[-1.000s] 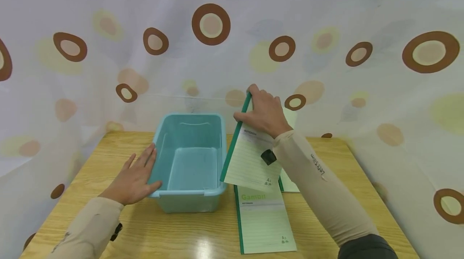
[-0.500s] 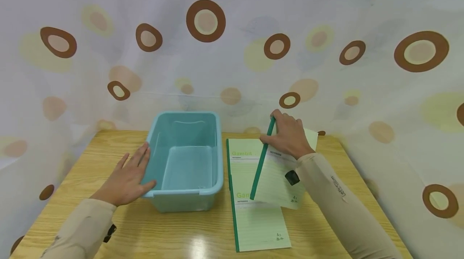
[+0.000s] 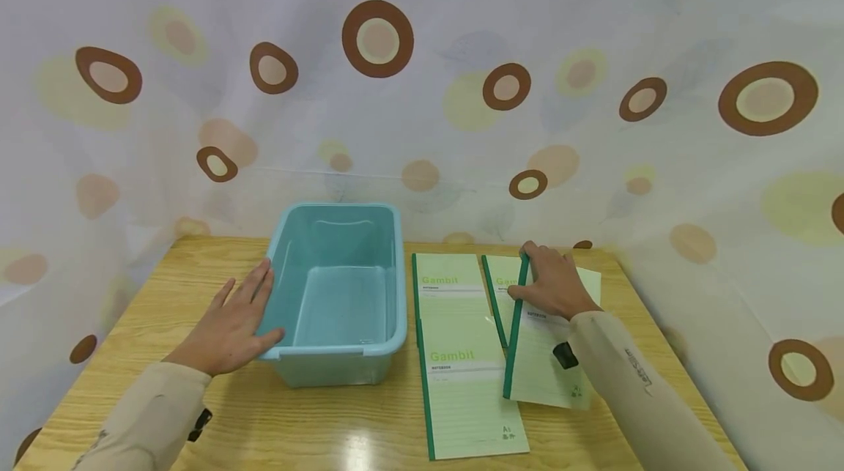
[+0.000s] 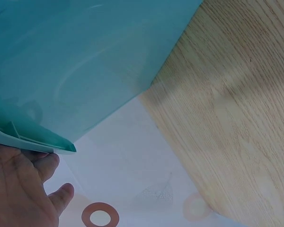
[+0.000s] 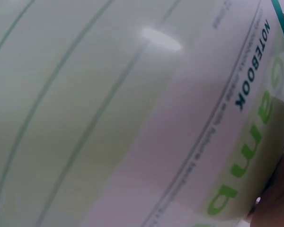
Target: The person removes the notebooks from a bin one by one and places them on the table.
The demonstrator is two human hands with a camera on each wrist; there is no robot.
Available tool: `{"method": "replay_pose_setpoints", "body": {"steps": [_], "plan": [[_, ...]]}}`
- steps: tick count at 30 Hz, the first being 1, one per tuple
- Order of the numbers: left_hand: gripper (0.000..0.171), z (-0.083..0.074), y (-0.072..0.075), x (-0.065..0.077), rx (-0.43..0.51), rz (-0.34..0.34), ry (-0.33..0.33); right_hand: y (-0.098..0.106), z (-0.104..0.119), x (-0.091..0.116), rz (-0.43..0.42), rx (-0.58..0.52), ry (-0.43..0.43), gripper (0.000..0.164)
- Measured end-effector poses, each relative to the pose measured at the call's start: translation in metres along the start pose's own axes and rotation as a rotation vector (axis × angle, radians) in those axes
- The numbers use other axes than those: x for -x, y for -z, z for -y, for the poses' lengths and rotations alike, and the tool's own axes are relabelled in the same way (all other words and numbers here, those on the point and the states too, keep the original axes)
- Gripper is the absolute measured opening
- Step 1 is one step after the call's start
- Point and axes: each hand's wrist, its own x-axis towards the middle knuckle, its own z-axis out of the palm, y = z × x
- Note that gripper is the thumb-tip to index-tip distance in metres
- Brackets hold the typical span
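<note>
A light green notebook (image 3: 547,357) with a dark green spine hangs tilted from my right hand (image 3: 554,284), which pinches it near the top of the spine. In the right wrist view the cover of the held notebook (image 5: 132,123) fills most of the picture. Beneath it lies another notebook (image 3: 493,284), partly hidden by the hand and the held one. My left hand (image 3: 227,328) rests on the left rim of a blue plastic bin (image 3: 349,302), fingers spread and straight. In the left wrist view the hand (image 4: 26,184) touches the underside of the bin's rim (image 4: 33,142).
To the bin's right, a notebook (image 3: 451,306) lies at the back, overlapped by a nearer notebook (image 3: 471,412). All of this stands on a wooden table (image 3: 290,427). A patterned white sheet (image 3: 435,127) hangs behind and at the sides.
My right hand has carried the held notebook right and down, from beside the bin to the right-hand notebook. The left hand stays on the bin's rim.
</note>
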Motion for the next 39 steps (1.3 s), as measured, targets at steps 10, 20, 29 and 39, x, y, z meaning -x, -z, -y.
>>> {"method": "replay_pose_setpoints", "body": {"steps": [10,20,29,39], "plan": [[0.086,-0.001,-0.002,0.001,-0.002,-0.009,-0.009,-0.029,-0.035,0.017,0.071,0.011,0.064,0.049],[0.085,-0.003,-0.001,0.0,-0.007,-0.015,-0.011,-0.06,-0.054,0.022,0.173,-0.012,0.037,0.053],[0.085,-0.002,-0.002,-0.001,-0.005,-0.014,-0.02,-0.088,-0.06,0.023,0.258,-0.024,0.034,0.054],[0.085,0.002,-0.001,0.001,0.074,-0.02,-0.025,-0.092,-0.054,0.032,0.253,-0.053,0.056,0.054]]}}
